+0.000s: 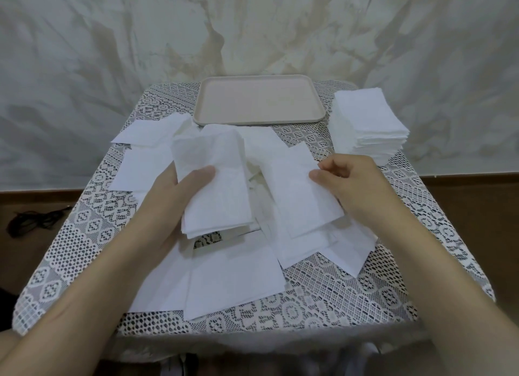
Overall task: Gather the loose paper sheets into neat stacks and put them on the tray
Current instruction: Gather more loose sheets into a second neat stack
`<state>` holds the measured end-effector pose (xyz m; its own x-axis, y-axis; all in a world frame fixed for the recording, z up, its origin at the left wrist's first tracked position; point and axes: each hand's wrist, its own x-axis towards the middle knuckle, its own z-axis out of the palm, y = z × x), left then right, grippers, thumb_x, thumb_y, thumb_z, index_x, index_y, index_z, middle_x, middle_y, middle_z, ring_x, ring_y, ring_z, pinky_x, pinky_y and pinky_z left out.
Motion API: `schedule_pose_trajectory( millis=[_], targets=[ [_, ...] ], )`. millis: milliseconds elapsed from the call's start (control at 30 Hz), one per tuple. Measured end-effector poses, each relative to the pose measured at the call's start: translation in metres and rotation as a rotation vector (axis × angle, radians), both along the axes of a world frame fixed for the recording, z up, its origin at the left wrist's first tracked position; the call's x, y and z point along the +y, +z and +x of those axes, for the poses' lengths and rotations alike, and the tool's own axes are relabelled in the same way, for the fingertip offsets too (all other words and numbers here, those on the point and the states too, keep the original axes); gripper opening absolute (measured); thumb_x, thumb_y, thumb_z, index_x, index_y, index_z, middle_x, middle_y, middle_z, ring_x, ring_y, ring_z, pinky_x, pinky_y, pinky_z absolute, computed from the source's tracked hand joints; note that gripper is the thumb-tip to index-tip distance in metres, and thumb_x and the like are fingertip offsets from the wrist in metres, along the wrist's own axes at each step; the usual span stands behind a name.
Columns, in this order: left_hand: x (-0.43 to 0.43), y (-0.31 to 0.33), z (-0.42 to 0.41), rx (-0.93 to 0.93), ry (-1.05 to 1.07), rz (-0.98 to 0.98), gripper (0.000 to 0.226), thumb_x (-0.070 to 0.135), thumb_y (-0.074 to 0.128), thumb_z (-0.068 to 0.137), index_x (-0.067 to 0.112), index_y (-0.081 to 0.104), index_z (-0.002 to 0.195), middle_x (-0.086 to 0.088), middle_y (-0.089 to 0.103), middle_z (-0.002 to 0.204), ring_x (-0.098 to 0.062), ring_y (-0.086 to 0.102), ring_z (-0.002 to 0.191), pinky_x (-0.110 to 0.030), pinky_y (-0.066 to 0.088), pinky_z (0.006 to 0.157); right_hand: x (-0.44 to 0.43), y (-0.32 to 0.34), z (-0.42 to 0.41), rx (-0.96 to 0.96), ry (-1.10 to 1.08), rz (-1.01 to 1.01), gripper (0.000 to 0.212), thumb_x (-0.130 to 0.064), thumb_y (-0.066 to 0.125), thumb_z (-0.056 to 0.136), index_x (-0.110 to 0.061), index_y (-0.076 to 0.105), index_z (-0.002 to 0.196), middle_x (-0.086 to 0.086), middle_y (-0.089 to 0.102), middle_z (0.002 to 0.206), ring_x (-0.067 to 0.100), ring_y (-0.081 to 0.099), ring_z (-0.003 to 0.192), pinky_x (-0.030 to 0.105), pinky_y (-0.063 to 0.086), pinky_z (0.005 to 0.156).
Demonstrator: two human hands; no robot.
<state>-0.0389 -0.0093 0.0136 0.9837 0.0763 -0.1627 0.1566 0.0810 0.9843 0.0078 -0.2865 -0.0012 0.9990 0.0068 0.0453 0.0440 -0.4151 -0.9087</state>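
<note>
White paper sheets lie scattered over the middle of the lace-covered table [323, 297]. My left hand [171, 198] holds a small bundle of sheets [216, 184] lifted above the pile, thumb on top and fingers underneath. My right hand [351, 184] pinches the right edge of a single sheet [297, 190] raised beside that bundle. More loose sheets [233, 277] lie flat below and to the left [146, 165]. A beige tray [258, 101] sits at the far side of the table with nothing on it.
A tall neat stack of white sheets [368, 125] stands at the table's far right, beside the tray. A marbled wall rises close behind the table. Dark cables [33, 221] lie on the floor to the left.
</note>
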Motion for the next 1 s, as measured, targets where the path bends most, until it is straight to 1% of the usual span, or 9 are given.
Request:
schedule_pose_trajectory(
  millis=[100,233,333,433,533,633,767,867,1000],
  targets=[
    [-0.001,0.000,0.000,-0.002,-0.004,0.002,0.030,0.026,0.060,0.103,0.024,0.064,0.133,0.006,0.079,0.120,-0.016,0.075,0.111,-0.036,0.056,0.091,-0.004,-0.002,-0.003,0.111,0.004,-0.063,0.016,-0.031,0.079,0.088,-0.018,0.072,0.080,0.007,0.073,0.082,0.021,0.061,0.073,0.041,0.049,0.071],
    [-0.001,0.001,0.000,-0.004,-0.002,-0.009,0.030,0.026,0.060,0.103,0.023,0.064,0.132,0.004,0.079,0.120,-0.016,0.075,0.111,-0.036,0.056,0.091,0.003,-0.002,-0.013,0.175,0.051,-0.367,0.027,-0.043,0.076,0.087,-0.017,0.070,0.084,-0.004,0.062,0.072,0.016,0.059,0.071,0.033,0.040,0.064],
    [0.000,0.000,-0.001,-0.010,0.003,-0.009,0.031,0.026,0.061,0.102,0.023,0.065,0.133,0.005,0.079,0.120,-0.016,0.075,0.111,-0.037,0.055,0.092,0.010,0.003,-0.015,0.175,0.063,-0.415,0.023,-0.040,0.077,0.087,-0.018,0.069,0.084,-0.010,0.056,0.067,0.009,0.052,0.065,0.029,0.034,0.058],
    [0.000,0.000,0.000,-0.008,0.004,-0.011,0.032,0.026,0.061,0.102,0.023,0.064,0.133,0.004,0.079,0.121,-0.016,0.075,0.111,-0.037,0.055,0.092,0.011,0.001,-0.013,0.130,0.072,-0.385,0.023,-0.034,0.076,0.088,-0.019,0.063,0.077,-0.010,0.055,0.067,0.011,0.050,0.065,0.030,0.035,0.060],
    [0.002,0.001,0.000,-0.007,0.000,-0.017,0.032,0.026,0.060,0.102,0.022,0.064,0.134,0.003,0.079,0.120,-0.017,0.076,0.111,-0.037,0.056,0.090,0.008,-0.001,-0.008,0.042,0.038,-0.214,0.028,-0.032,0.073,0.090,-0.016,0.054,0.076,-0.001,0.055,0.066,0.016,0.046,0.065,0.034,0.036,0.064],
    [0.003,0.001,0.001,-0.005,-0.003,-0.014,0.034,0.026,0.060,0.103,0.021,0.063,0.136,0.003,0.078,0.121,-0.018,0.075,0.111,-0.036,0.057,0.090,0.004,0.006,-0.007,0.061,0.045,-0.074,0.015,-0.017,0.067,0.095,-0.015,0.056,0.085,0.013,0.070,0.079,0.020,0.055,0.065,0.034,0.041,0.065],
    [0.003,0.001,0.000,-0.009,-0.008,-0.015,0.033,0.026,0.059,0.103,0.021,0.063,0.136,0.003,0.079,0.121,-0.017,0.075,0.111,-0.034,0.057,0.088,0.005,0.003,-0.008,0.180,0.093,-0.098,0.006,-0.016,0.072,0.092,-0.015,0.066,0.094,0.004,0.078,0.090,0.028,0.073,0.081,0.040,0.056,0.076],
    [0.003,0.001,0.000,-0.001,0.000,-0.015,0.032,0.026,0.060,0.103,0.021,0.064,0.135,0.002,0.079,0.120,-0.018,0.076,0.110,-0.036,0.057,0.088,0.012,0.002,-0.013,0.200,0.107,-0.243,0.025,-0.032,0.078,0.087,-0.016,0.060,0.079,-0.002,0.067,0.076,0.021,0.063,0.072,0.033,0.044,0.066],
    [0.004,0.000,0.000,0.000,0.011,-0.012,0.031,0.026,0.061,0.102,0.021,0.065,0.132,0.002,0.079,0.118,-0.019,0.076,0.109,-0.037,0.057,0.088,0.024,0.007,-0.022,0.172,0.093,-0.498,0.042,-0.042,0.076,0.087,-0.014,0.047,0.075,-0.001,0.050,0.072,0.018,0.047,0.065,0.033,0.028,0.056]
  ],
)
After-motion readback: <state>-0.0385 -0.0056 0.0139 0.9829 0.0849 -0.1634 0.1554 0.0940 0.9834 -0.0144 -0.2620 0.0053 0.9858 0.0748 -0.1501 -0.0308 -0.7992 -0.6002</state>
